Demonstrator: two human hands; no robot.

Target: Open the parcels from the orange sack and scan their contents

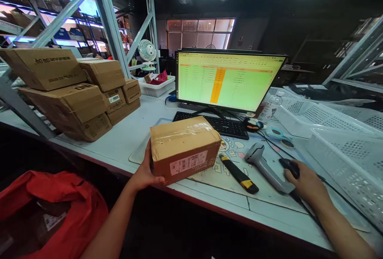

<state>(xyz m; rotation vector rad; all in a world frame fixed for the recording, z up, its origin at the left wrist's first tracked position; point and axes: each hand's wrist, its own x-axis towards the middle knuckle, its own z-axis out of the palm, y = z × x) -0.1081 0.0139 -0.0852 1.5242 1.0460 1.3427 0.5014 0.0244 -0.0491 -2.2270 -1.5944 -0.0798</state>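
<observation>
A taped brown cardboard parcel with a white barcode label lies on the desk mat near the front edge. My left hand grips its left end, thumb on the front face. My right hand rests over a black computer mouse, fingers curved on it. A grey barcode scanner lies between parcel and mouse, touching neither hand. A black and yellow utility knife lies beside the parcel's right end.
A monitor showing a green spreadsheet and a black keyboard stand behind the parcel. Stacked cardboard boxes fill the left of the table. White plastic baskets sit at right. A red bag hangs below left. Tape rolls lie near the mouse.
</observation>
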